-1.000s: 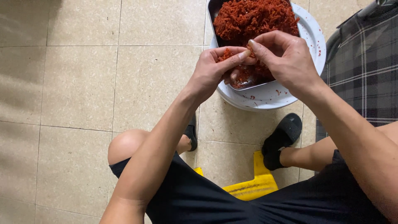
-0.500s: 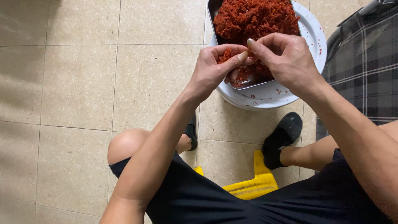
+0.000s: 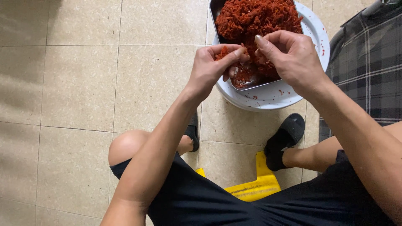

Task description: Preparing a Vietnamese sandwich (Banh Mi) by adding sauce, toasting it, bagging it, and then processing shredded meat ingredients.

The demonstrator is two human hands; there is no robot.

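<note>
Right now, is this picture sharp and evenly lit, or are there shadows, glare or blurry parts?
Head view: mostly sharp, with soft, even light; the tiled floor carries faint shadow bands at the far left edge. No strong glare; the white lid is bright but not washed out. The left hand, right hand and red shredded food show clear detail. Edges look slightly stretched, wide-angle style.

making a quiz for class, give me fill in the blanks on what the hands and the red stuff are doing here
1. Both hands pinch shredded food of a ____ colour.
2. The metal tray rests on a round ____ tub lid.
3. The left hand and right hand work above the ____.
4. The stool under the person is ____.

Missing: red; white; tray; yellow
</note>
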